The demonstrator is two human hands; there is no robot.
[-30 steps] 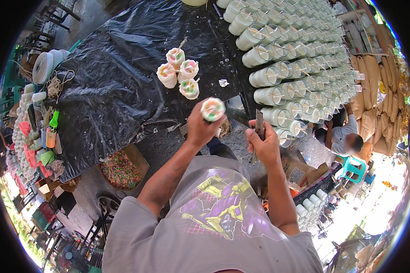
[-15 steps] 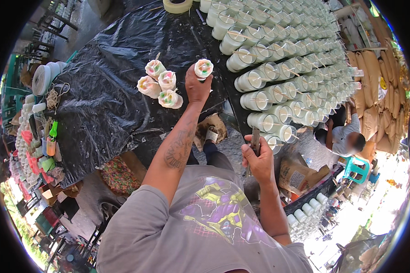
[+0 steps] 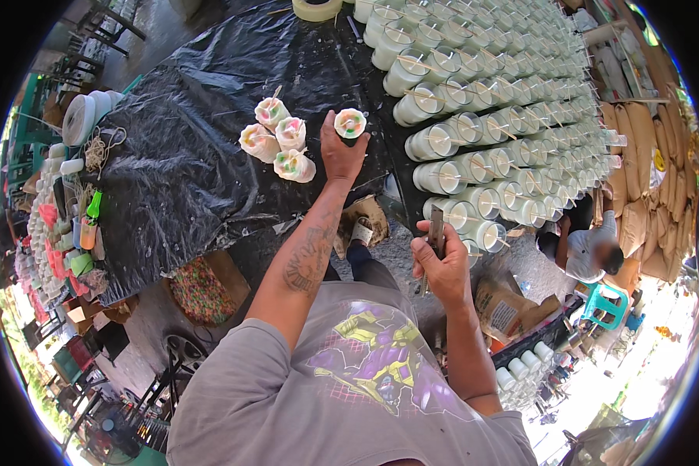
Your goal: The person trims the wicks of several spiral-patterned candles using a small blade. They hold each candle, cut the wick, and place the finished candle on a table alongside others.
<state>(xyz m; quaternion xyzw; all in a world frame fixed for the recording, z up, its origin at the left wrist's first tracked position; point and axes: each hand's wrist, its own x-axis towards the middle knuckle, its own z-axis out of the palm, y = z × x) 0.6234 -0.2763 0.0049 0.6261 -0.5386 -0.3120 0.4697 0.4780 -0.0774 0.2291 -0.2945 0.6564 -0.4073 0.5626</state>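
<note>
My left hand (image 3: 342,155) grips an upright white candle flecked with pink and green (image 3: 350,120) on or just over the black plastic sheet (image 3: 186,155). Beside it, to the left, four similar candles (image 3: 291,133) are clustered with short wicks showing. My right hand (image 3: 440,256) holds a flat, narrow metal tool (image 3: 436,225) upright at the table's near edge, close to the rows of glasses. Those glasses (image 3: 433,141) contain pale wax, with sticks laid across their rims.
A masking tape roll (image 3: 316,8) lies at the back. White spools (image 3: 81,116), string and bottles line the left. A box of coloured bits (image 3: 198,291) is below. At right, another person (image 3: 586,248) is by a teal stool (image 3: 606,304), near brown sacks (image 3: 633,147).
My left hand has moved forward from near my body to the sheet with the candle, settling slightly right over the last half second. My right hand still holds the tool.
</note>
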